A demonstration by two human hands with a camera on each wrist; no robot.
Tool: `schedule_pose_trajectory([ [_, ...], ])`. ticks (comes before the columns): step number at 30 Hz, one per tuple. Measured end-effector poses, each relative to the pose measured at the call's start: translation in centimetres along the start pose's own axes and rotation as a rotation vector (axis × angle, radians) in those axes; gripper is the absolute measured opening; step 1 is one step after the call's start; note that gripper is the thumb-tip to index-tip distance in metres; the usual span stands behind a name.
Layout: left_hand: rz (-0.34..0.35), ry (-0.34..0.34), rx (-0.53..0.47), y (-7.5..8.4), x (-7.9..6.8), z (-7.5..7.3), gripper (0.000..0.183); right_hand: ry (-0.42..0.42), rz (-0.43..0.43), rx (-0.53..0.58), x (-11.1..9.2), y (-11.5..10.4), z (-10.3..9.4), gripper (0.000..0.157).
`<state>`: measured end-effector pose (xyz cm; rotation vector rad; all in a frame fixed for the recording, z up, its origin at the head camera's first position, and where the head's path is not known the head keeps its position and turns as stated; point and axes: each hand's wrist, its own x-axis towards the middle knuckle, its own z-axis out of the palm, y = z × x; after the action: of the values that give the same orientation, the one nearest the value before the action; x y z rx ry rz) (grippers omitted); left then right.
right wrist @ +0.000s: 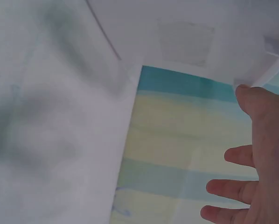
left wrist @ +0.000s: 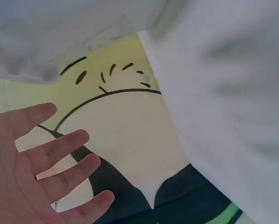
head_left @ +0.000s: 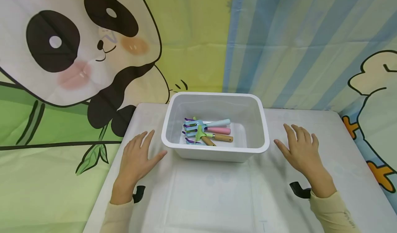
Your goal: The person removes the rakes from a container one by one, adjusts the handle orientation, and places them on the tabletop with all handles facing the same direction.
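Note:
A white plastic bin (head_left: 214,154) stands on the table between my two hands. Inside it, toward the left, lies a pile of small garden hand tools: a light blue hand fork (head_left: 218,123), a tool with a pink handle (head_left: 218,131), and green-headed ones with wooden handles (head_left: 222,137). Some tools in the pile are partly covered by others. My left hand (head_left: 135,159) hovers left of the bin, fingers spread, holding nothing. To the bin's right, my right hand (head_left: 302,150) is likewise spread and holds nothing. Both wrist views show the fingers apart from the bin.
The white table (head_left: 211,195) extends in front of the bin and to both sides. Behind it hangs a printed cloth (head_left: 192,36) with a panda and stripes, close to the bin's back. Each wrist carries a black mount (head_left: 300,190).

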<state>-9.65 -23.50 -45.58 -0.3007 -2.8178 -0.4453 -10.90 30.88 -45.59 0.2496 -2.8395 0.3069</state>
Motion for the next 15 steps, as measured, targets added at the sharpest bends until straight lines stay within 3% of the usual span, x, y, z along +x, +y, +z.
schedule_pose_trajectory([
  [8, 0.063, 0.060, -0.018, 1.5, 1.3, -1.3, 0.094, 0.121, -0.123, -0.039, 1.5, -0.9, -2.3, 0.069],
  [15, 0.111, 0.047, 0.004, 3.0, 2.8, -2.6, 0.096, 0.093, -0.135, -0.020, 2.9, -2.3, -4.9, 0.069],
])
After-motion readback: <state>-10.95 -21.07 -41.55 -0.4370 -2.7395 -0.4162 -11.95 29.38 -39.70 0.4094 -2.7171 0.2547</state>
